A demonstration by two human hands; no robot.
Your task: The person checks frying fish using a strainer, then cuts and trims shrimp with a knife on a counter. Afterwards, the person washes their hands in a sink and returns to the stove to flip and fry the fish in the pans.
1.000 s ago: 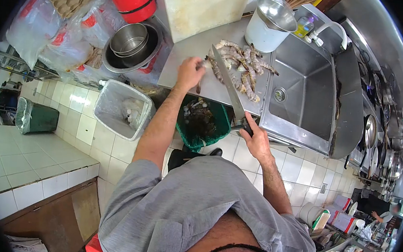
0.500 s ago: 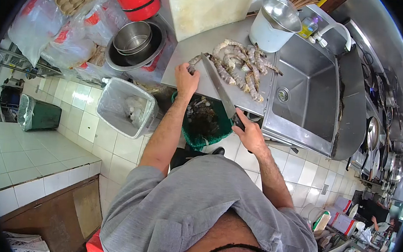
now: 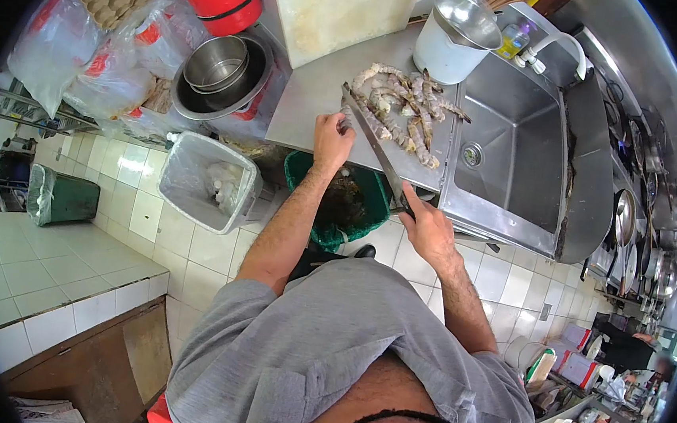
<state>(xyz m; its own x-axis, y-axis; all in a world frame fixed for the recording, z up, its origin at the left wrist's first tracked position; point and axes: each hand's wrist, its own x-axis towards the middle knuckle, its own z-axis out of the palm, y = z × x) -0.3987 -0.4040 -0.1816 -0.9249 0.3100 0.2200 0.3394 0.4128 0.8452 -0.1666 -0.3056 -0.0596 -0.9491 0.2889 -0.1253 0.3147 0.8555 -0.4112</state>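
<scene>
My right hand (image 3: 430,231) is closed around the dark handle of a long kitchen knife (image 3: 378,151), whose blade slants up and left over the steel counter. Near the counter's front edge, the closed fingers of my left hand (image 3: 333,143) pinch a shrimp (image 3: 346,117), mostly hidden by the hand and blade. The blade runs right beside that shrimp; whether it touches cannot be told. Just beyond the knife lies a pile of shell-on shrimp (image 3: 410,106). Below my hands a green-lined bin (image 3: 298,168) holds dark, wet scraps.
A steel sink (image 3: 511,145) adjoins the counter on the right, with a white bucket (image 3: 446,54) bearing a metal bowl behind. A cutting board (image 3: 346,13) leans at the back. Left stand a grey lined bin (image 3: 205,185) and nested metal bowls (image 3: 216,64). A person in dark clothes is far right.
My left hand has moved right with the shrimp, nearer the pile and the blade. My right hand has shifted slightly right and down with the knife, whose blade now stands steeper.
</scene>
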